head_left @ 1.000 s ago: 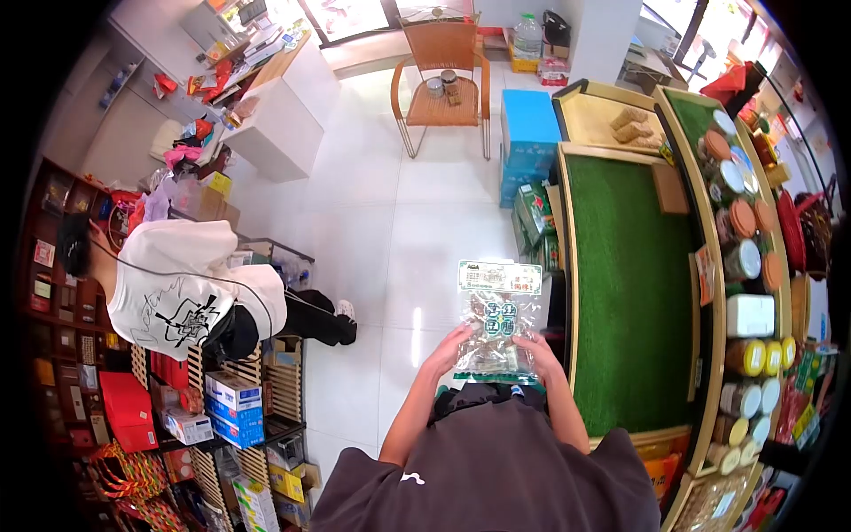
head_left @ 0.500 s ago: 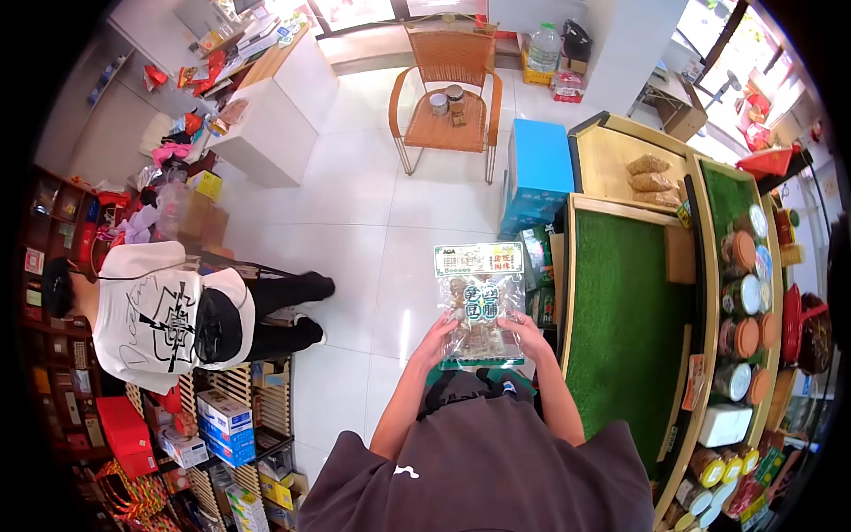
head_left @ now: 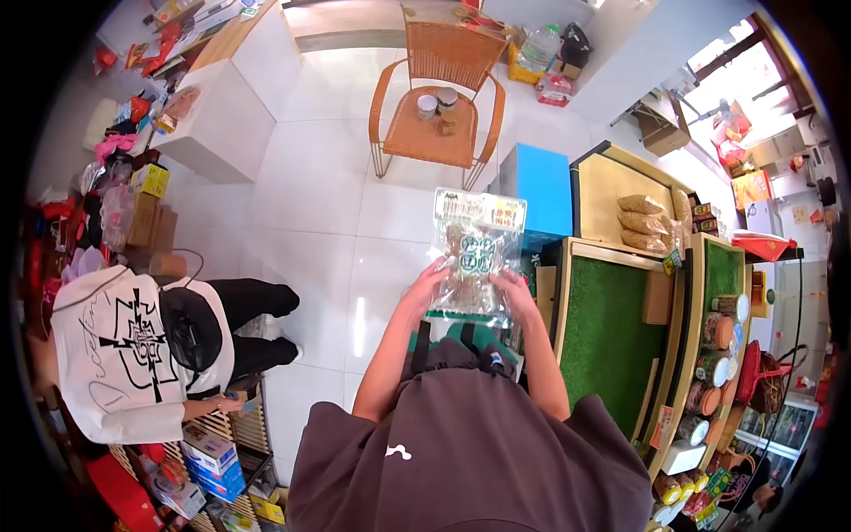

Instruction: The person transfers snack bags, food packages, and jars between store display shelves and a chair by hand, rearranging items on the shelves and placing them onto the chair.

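A clear plastic snack bag (head_left: 479, 232) with a pale printed header and round green characters is held up in front of my body. My left hand (head_left: 428, 285) grips its lower left side, fingers lying over the front. On the opposite edge, my right hand (head_left: 516, 293) is closed on the bag as well. Small wrapped pieces show faintly through the plastic, too blurred to name. The bag's green bottom edge hangs just above my waist.
A wooden display stand with green matting (head_left: 612, 337) is close on my right, beside a blue box (head_left: 535, 191). Ahead stands a wicker chair (head_left: 434, 129) with jars on it. Another person (head_left: 151, 346) is at shelves on my left. Grain bags (head_left: 643, 222) lie on the stand.
The bag and both hands have risen away from my body. My view has shifted, and the other person now has an arm lowered toward the shelf boxes.
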A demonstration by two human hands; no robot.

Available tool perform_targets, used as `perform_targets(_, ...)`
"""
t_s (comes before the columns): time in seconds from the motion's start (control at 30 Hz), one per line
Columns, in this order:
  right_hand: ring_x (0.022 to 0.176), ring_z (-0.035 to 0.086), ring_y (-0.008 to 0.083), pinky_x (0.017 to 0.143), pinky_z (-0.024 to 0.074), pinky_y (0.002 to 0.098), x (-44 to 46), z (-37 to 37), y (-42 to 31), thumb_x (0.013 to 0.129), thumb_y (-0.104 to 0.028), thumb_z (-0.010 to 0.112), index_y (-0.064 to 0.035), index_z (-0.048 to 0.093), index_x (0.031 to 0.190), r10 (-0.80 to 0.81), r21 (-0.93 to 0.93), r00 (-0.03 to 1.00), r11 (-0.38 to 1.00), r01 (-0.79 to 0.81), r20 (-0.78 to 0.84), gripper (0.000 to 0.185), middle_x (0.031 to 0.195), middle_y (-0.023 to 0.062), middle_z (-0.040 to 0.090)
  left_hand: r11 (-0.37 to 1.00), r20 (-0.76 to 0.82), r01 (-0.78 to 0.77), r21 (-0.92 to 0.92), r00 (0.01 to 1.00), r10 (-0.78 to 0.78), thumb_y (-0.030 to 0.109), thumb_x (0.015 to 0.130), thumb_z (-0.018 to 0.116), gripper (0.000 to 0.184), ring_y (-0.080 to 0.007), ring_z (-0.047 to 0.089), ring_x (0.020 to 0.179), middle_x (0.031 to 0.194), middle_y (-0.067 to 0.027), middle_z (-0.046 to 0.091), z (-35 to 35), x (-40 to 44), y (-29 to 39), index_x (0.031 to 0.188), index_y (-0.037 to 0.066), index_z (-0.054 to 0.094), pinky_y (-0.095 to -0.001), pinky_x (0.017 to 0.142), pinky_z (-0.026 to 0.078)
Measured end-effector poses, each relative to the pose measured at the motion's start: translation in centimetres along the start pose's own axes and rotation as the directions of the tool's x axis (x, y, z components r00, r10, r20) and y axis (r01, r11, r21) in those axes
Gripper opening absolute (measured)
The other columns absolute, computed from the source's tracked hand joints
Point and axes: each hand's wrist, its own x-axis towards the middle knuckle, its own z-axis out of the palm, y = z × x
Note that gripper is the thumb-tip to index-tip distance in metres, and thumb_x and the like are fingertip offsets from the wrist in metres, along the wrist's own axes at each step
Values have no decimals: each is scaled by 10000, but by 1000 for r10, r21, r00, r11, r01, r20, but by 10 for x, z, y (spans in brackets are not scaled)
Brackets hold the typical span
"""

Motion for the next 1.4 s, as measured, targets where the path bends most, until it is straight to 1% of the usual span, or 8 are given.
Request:
perform_targets(0.2, 1059, 502, 194, 883, 379, 315, 39, 20, -39, 781, -157, 663, 26, 255, 1343, 47, 8, 997, 999, -47, 57, 718, 1155, 99, 546, 999, -43, 31, 38, 999, -29, 179, 899, 481, 552, -199, 485, 1108, 1259, -77, 450, -4, 24, 41, 1383, 95, 231, -363, 889, 430)
perform_targets(0.4, 649, 513, 72, 541, 406, 219, 95, 11, -46, 755, -195, 674, -12, 587, 1049, -11, -22, 999, 1000, 12, 45, 357, 802, 0, 590, 987, -79, 105, 120, 992, -96, 187, 900, 482, 555, -223, 498, 1093, 1266, -80, 443, -9, 70, 58, 1393, 177, 228, -399, 877, 433)
perform_targets(0.53, 557, 440, 33, 510, 349, 200, 148, 21, -71, 790, -130, 643, -63, 548, 1012, -1, -38, 999, 999, 3, 35, 251, 685, -58, 510, 985, -159, 142, 97, 979, -125, 178, 891, 487, 547, -219, 475, 1107, 1271, -77, 439, -19, 114, 95, 1388, 177, 256, -401, 876, 411)
perform_targets(0.93, 772, 593, 100, 639, 471, 231, 298, 14, -157, 805, -107, 633, 21, 494, 1176, 31, 176, 998, 984, -39, 48, 416, 961, 79, 629, 919, -270, 105, 381, 963, 1, 115, 876, 470, 421, -123, 528, 872, 1072, -47, 555, -15, 248, 204, 1294, 157, 453, -247, 765, 441)
perform_targets(1.07, 873, 582, 163, 704, 473, 257, 345, 12, -170, 803, -95, 631, 105, 374, 1256, 50, 286, 996, 956, -68, 69, 558, 1002, 136, 612, 924, -279, 137, 356, 960, -35, 159, 899, 472, 405, -132, 512, 1006, 1208, -56, 501, -8, 276, 251, 1302, 140, 439, -257, 822, 437)
perform_targets(1.2, 684, 563, 103, 568, 452, 215, 380, 19, -189, 808, -98, 631, 69, 423, 1232, 110, 274, 986, 951, -141, 125, 502, 887, 78, 624, 957, -296, 159, 243, 952, -83, 167, 898, 490, 416, -138, 498, 1058, 1253, -73, 471, -48, 323, 259, 1308, 139, 425, -266, 856, 430)
perform_targets(1.3, 691, 560, 97, 592, 451, 222, 407, 41, -200, 811, -98, 630, 38, 487, 1173, 139, 268, 990, 953, -144, 35, 413, 899, 66, 624, 967, -347, -2, 253, 933, 93, 179, 877, 542, 431, -133, 565, 745, 1001, -69, 581, -76, 371, 256, 1289, 130, 424, -248, 657, 468)
perform_targets(1.4, 768, 575, 109, 663, 462, 236, 435, 63, -205, 814, -87, 623, 19, 521, 1140, 138, 222, 990, 965, -140, 27, 358, 937, 57, 626, 914, -310, 188, 359, 948, -73, 218, 859, 587, 467, -84, 495, 628, 891, -29, 589, -87, 394, 291, 1288, 136, 423, -212, 546, 405)
